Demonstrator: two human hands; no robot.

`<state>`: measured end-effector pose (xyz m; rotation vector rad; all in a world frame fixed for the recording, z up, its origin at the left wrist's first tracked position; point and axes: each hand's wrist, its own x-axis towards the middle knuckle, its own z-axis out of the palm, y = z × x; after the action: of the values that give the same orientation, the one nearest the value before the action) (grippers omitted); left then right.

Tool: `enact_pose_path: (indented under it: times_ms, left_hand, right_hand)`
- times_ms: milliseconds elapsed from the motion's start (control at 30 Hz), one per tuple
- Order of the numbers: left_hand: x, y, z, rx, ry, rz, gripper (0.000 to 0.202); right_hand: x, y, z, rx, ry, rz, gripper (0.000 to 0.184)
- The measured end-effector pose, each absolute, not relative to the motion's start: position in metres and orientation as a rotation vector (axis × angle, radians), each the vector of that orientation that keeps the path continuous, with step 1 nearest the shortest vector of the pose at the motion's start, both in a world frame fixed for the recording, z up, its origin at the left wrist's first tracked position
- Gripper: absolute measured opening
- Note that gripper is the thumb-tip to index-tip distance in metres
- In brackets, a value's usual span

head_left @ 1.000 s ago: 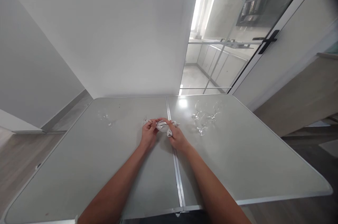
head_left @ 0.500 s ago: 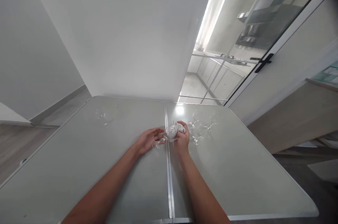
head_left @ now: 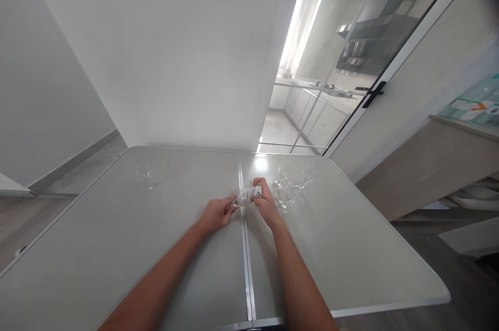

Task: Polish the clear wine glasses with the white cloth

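A pale grey-green table with a light metal edge (head_left: 351, 253) stands before a plain white wall (head_left: 167, 55). On its far left is one clear stemmed glass (head_left: 144, 172). Near the middle metal seam (head_left: 247, 263), the left hand (head_left: 215, 215) has its fingers clamped on the stem end of another clear glass, held tilted (head_left: 245, 198). The right hand (head_left: 267, 206) has its fingers closed around a crumpled white cloth (head_left: 257, 190) at this glass's bowl. Just to the right, three clear stemmed glasses (head_left: 284, 208) stand grouped.

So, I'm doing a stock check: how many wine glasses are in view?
5: one wine glass held in the hands, three wine glasses clustered on the table to their right, and a faint wine glass further left.
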<state>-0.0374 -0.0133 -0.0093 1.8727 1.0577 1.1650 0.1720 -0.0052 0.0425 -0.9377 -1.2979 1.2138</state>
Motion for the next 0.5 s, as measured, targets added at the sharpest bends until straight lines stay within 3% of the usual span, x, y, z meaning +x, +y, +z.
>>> enact_pose_path:
  times_ms: [100,200,333,500]
  left_hand:
    - [-0.037,-0.012,-0.012,2.121,1.143,1.347,0.035]
    - [-0.034,-0.014,-0.007,2.043,1.131,1.33,0.035]
    - [-0.032,-0.018,0.005,1.55,0.911,1.023,0.038]
    - [-0.033,-0.019,0.014,1.185,0.628,0.746,0.041]
  right_hand:
    - [0.172,-0.008,0.042,-1.01,-1.3,1.256,0.052]
    - [0.17,-0.011,0.044,-1.002,-1.323,1.204,0.054]
    - [0.169,-0.015,0.051,-0.841,-1.366,1.111,0.043]
    - [0.171,-0.023,0.057,-0.721,-1.173,1.194,0.042]
